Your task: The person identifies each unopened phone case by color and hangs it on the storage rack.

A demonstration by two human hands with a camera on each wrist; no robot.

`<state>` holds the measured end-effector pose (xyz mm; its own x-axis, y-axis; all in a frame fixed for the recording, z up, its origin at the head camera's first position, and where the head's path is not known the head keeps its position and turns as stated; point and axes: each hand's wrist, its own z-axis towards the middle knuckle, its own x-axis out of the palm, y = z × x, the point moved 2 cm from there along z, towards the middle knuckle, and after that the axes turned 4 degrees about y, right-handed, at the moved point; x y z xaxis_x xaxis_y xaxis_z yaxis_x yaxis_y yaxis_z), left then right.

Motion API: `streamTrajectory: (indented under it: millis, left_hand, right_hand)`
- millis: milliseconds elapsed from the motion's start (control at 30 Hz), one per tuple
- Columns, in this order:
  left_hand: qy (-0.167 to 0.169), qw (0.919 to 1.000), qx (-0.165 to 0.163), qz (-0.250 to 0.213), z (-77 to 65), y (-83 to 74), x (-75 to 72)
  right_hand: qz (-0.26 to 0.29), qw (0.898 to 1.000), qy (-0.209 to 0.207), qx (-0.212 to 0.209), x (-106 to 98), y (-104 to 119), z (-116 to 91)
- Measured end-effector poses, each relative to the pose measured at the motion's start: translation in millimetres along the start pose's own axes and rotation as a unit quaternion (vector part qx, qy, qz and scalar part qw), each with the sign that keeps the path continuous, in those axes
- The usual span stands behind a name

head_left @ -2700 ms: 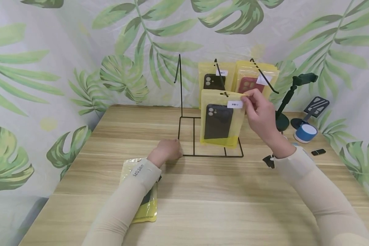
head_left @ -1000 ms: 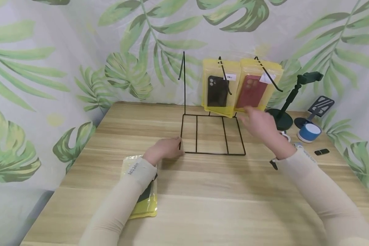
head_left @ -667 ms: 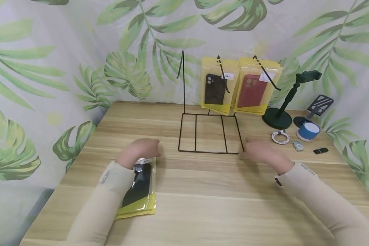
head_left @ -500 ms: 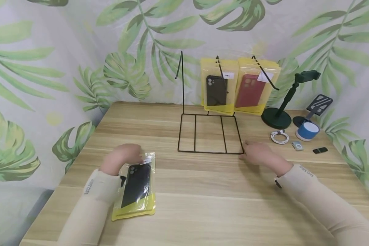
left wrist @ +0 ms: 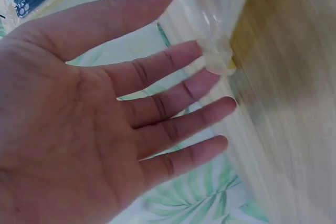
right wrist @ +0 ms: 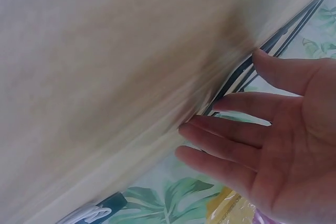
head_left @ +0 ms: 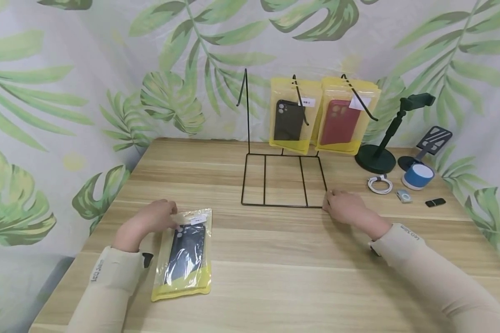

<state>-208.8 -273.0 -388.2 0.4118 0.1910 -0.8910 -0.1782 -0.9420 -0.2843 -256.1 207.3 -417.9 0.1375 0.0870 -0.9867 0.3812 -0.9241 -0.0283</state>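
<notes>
A yellow-edged clear bag holding a black phone case (head_left: pixel 185 254) lies on the wooden table at front left. At its upper left corner is my left hand (head_left: pixel 156 216); in the left wrist view the fingers (left wrist: pixel 178 124) are nearly straight, with thumb and fingertips at the bag's edge. My right hand (head_left: pixel 345 206) holds the front right corner of a black wire display rack (head_left: pixel 273 205), thumb and fingers at the wire. Bagged black phone cases (head_left: pixel 289 121) hang from the rack's middle hook, bagged red ones (head_left: pixel 339 122) from the right hook. Its left hook (head_left: pixel 242 88) is bare.
Right of the rack stand a dark green phone holder (head_left: pixel 377 157), a small black stand (head_left: pixel 431 143) and a blue-and-white cylinder (head_left: pixel 418 176). A coiled white cable (head_left: pixel 379 185), a small silver clip-like device (head_left: pixel 404 196) and a black stick (head_left: pixel 435 202) lie nearby.
The bag my right hand held is now on the middle hook. That hand has dropped to the rack's front right corner. My left hand has left the rack and moved to the bag.
</notes>
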Motion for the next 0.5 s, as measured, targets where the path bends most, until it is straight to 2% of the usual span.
streamTrajectory:
  millis: [167,400,500]
  left_hand:
    - [-0.004,0.9998,0.017,-0.008,9.9,8.4,1.1]
    - [-0.048,0.9973,0.040,0.037,22.8,16.3,3.6]
    - [-0.060,0.9968,0.039,0.036,24.6,16.9,2.8]
  right_hand:
    - [-0.001,1.000,0.002,0.004,-0.9,2.1,-1.3]
    - [0.000,1.000,-0.008,0.005,0.4,0.3,-3.5]
    - [0.001,1.000,-0.012,0.003,1.4,-1.1,-2.6]
